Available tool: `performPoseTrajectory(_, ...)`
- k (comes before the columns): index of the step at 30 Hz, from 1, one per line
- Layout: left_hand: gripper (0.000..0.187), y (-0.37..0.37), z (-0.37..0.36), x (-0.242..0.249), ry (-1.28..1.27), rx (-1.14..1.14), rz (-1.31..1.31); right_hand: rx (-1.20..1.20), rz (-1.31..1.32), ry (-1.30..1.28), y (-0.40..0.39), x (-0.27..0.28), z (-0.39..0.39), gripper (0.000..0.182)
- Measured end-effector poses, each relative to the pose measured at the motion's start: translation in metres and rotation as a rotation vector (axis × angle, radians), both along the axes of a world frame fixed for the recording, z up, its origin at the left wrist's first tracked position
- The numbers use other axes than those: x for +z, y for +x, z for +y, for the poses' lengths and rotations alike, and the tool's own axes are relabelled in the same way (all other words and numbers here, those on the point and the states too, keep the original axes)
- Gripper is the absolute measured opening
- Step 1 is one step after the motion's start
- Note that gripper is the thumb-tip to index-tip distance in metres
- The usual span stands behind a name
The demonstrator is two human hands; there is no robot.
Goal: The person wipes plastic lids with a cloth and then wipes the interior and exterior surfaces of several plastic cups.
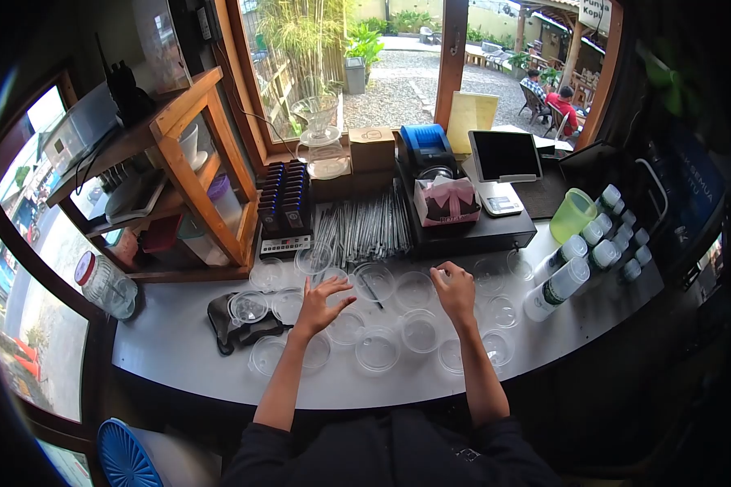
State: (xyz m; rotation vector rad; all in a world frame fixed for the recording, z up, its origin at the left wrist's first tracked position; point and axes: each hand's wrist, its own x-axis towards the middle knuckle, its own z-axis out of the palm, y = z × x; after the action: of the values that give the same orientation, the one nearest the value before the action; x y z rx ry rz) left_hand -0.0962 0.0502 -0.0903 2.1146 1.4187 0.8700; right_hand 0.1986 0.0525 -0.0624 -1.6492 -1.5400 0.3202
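Observation:
Many clear plastic cup lids point(378, 349) lie spread over the grey-white counter point(195, 357). My left hand point(325, 304) is open above several of them, its fingers spread and nothing visible in it. Over the right part of the lids is my right hand point(453, 288), its fingers curled and pinched near a lid point(414, 289). Whether anything is between those fingertips is too small to see. Behind both hands lies a heap of thin wrapped straws point(365, 227). Dark crumpled cloth or a pouch point(227, 325) sits left of my left hand, partly under a lid.
Stacked cups point(567, 276) and a green container point(573, 215) stand at the right. A black cash drawer point(463, 235) bears a tissue box point(447, 203) and a tablet point(505, 156). At the left are a glass jar point(105, 284) and a wooden shelf point(175, 154). People sit outside.

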Motion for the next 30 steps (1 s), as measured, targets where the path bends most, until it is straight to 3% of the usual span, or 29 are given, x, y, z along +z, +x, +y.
performPoseTrajectory(5,0.031,-0.002,0.004,-0.001,-0.073,-0.055,-0.123,0.02,-0.342,-0.208,0.001,-0.02,0.031,0.023)
performPoseTrajectory(8,0.031,0.0,0.002,-0.004,-0.018,-0.034,-0.108,0.061,-0.372,-0.314,-0.002,-0.027,0.046,0.024)
performPoseTrajectory(11,0.031,-0.001,0.0,-0.001,0.006,-0.022,-0.136,0.142,-0.153,-0.2,0.008,-0.01,0.042,0.026)
performPoseTrajectory(15,0.029,0.005,-0.002,0.015,0.08,0.007,-0.134,0.193,-0.052,-0.007,0.033,0.018,0.04,0.024)
performPoseTrajectory(17,0.029,0.017,-0.004,0.029,0.087,0.004,-0.219,0.239,0.173,-0.045,0.038,0.041,0.033,0.025)
performPoseTrajectory(20,0.04,0.052,-0.011,0.045,-0.155,-0.066,-0.768,0.368,0.313,-0.007,0.029,0.071,0.012,0.023)
performPoseTrajectory(22,0.088,0.077,-0.017,0.052,-0.514,-0.189,-1.024,0.466,0.302,0.017,0.01,0.085,-0.007,0.022)
performPoseTrajectory(24,0.095,0.1,-0.031,0.073,-0.93,-0.383,-1.394,0.542,0.284,0.02,-0.011,0.094,-0.027,0.023)
performPoseTrajectory(26,0.094,0.11,-0.038,0.075,-1.104,-0.473,-1.366,0.475,0.218,0.007,-0.025,0.091,-0.038,0.022)
performPoseTrajectory(28,0.084,0.114,-0.041,0.075,-1.125,-0.438,-1.406,0.421,0.035,0.201,-0.024,0.094,-0.048,0.035)
performPoseTrajectory(30,0.081,0.113,-0.042,0.087,-1.091,-0.479,-1.417,0.369,0.371,0.329,-0.023,0.08,-0.05,0.046)
